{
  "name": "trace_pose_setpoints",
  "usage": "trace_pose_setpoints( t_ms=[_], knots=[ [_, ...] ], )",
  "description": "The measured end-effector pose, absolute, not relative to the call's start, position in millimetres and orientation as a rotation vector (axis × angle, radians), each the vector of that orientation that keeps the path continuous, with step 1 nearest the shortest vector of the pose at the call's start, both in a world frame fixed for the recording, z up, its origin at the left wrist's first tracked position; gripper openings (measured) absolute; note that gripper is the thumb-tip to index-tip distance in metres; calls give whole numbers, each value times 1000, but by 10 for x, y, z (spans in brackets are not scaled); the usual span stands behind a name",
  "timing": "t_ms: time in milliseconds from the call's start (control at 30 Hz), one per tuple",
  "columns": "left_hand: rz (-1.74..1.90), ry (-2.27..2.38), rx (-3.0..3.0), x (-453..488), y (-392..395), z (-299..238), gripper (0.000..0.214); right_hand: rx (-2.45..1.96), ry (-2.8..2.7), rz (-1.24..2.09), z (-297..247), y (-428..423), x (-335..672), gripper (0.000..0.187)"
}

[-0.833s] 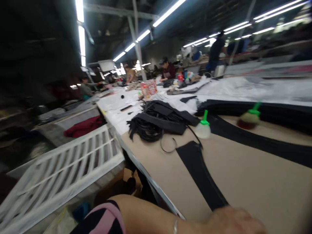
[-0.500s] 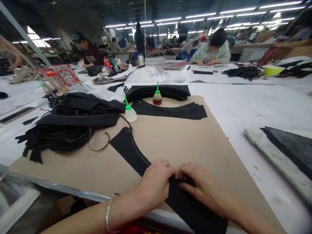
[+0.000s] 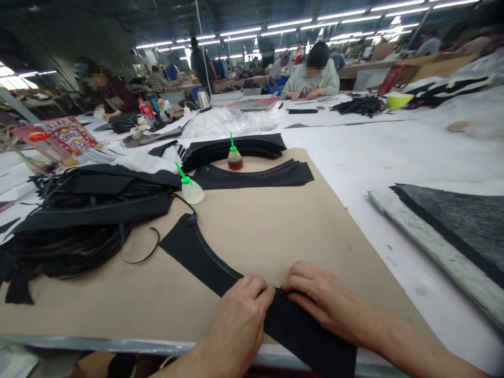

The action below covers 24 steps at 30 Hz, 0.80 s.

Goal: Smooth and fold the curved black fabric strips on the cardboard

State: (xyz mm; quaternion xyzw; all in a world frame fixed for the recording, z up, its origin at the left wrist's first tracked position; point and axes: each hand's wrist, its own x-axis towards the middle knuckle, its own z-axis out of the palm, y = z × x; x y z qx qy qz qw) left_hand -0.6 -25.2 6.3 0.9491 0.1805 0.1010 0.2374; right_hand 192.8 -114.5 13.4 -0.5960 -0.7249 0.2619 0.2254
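A curved black piece (image 3: 307, 331) lay mostly on the brown sheet (image 3: 252, 226) upon the desk (image 3: 378, 157). The left hand (image 3: 244, 311) and the right hand (image 3: 321, 295) both pinched its curved edge. Beyond stood a whitish bottle (image 3: 192, 192) and a reddish bottle (image 3: 235, 160).

The left hand (image 3: 244, 312) and right hand (image 3: 317, 294) are bare, the forearms (image 3: 401, 336) uncovered too.
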Motion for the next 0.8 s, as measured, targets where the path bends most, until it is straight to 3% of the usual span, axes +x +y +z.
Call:
trace_pose_setpoints(
  t_ms=[267,467,800],
  knots=[
    [481,298,2670,-95,-264,-112,43,-1580,-2122,569,83,-1234,2033,15],
    [454,289,2746,-54,-250,-86,44,-1555,-2238,465,54,-1254,2064,21],
    [600,247,2959,-76,-265,-147,43,-1538,-2350,315,43,-1273,2070,17]
  ],
)
